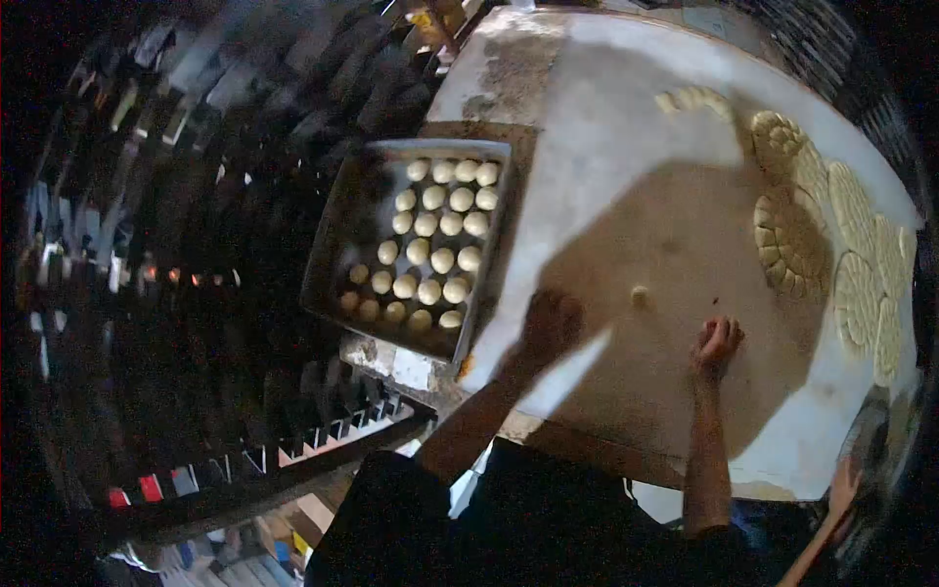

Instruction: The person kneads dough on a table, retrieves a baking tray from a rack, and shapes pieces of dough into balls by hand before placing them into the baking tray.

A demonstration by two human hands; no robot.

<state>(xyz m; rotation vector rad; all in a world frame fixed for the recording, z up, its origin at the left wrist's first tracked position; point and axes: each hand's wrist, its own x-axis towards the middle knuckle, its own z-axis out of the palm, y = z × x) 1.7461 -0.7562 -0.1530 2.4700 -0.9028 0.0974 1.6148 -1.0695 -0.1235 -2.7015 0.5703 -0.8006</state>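
My left hand (554, 318) is over the table beside the tray, dark and blurred, so its fingers and anything in them cannot be made out. My right hand (719, 342) is low over the table with its fingers curled closed; whatever it may hold is hidden. Between the two hands, touching neither, a small piece of dough (639, 295) lies in the shadow. A dark metal tray (502, 196) at the left holds several round dough balls (442, 260) in rough rows.
Coiled groups of dough pieces (782, 245) line the table's right side. A short curved row of dough (694, 100) lies near the back. Another person's hand (843, 489) is at the lower right. The pale table (597, 117) has a worn patch at its back left.
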